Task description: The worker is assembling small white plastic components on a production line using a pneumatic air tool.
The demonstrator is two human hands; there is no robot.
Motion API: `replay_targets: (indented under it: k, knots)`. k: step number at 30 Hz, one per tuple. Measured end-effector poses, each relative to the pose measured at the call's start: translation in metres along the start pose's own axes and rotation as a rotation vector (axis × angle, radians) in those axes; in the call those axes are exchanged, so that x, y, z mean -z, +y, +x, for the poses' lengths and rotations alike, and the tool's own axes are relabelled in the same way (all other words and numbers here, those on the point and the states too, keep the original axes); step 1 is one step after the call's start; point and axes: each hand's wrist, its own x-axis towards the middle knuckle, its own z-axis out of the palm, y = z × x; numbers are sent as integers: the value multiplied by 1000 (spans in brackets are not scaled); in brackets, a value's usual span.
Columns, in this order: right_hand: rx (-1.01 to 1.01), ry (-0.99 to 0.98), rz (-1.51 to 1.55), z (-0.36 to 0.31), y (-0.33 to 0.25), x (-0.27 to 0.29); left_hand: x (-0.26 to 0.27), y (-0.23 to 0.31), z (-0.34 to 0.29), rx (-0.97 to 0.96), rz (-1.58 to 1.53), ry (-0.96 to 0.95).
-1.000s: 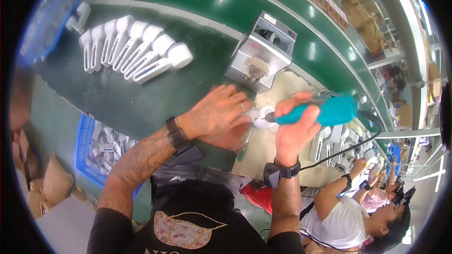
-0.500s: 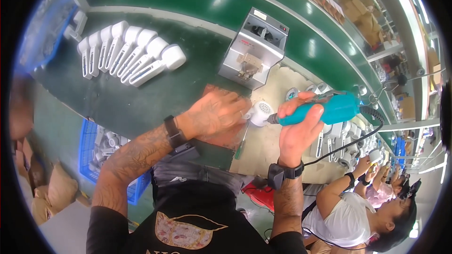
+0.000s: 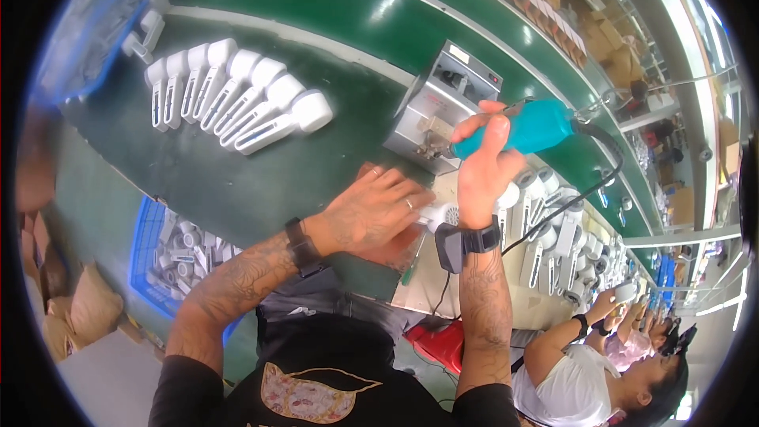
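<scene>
My left hand point(image 3: 370, 209) closes its fingers around a white handheld device point(image 3: 436, 214) with a round, perforated head, low over a reddish-brown mat point(image 3: 399, 251). The hand covers most of the device. In my right hand point(image 3: 486, 170) is a teal electric screwdriver point(image 3: 531, 128) with a black cord. Its tip points left, at the front of a silver screw feeder point(image 3: 419, 115); whether it touches a screw there is too small to tell.
Several white devices with long handles point(image 3: 273, 122) lie fanned out on the green table at the left. More white devices point(image 3: 545, 241) crowd the right. A blue crate point(image 3: 141, 269) of white parts stands below left. A co-worker in a white shirt point(image 3: 565, 375) sits at the right.
My right hand has lifted the electric screwdriver away from the perforated head, up to the screw feeder. The left hand keeps the white device at about the same place on the table.
</scene>
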Motion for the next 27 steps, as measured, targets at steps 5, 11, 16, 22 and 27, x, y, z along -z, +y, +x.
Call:
replay_targets:
  k: [5, 11, 16, 22, 27]
  knots:
    - [13, -11, 14, 7, 14, -17, -5, -5, -1, 5, -18, 58]
    - [-40, -39, 83, 3, 19, -17, -5, -2, 0, -3, -12, 72]
    - [-151, -34, 72, -20, -6, -7, -15, -8, -3, -2, -28, 102]
    - [-133, -18, 157, -63, -30, 32, -6, -1, -2, -63, 33, 84]
    - [-140, -12, 161, -75, -25, 37, -9, -6, 1, 14, -55, 82]
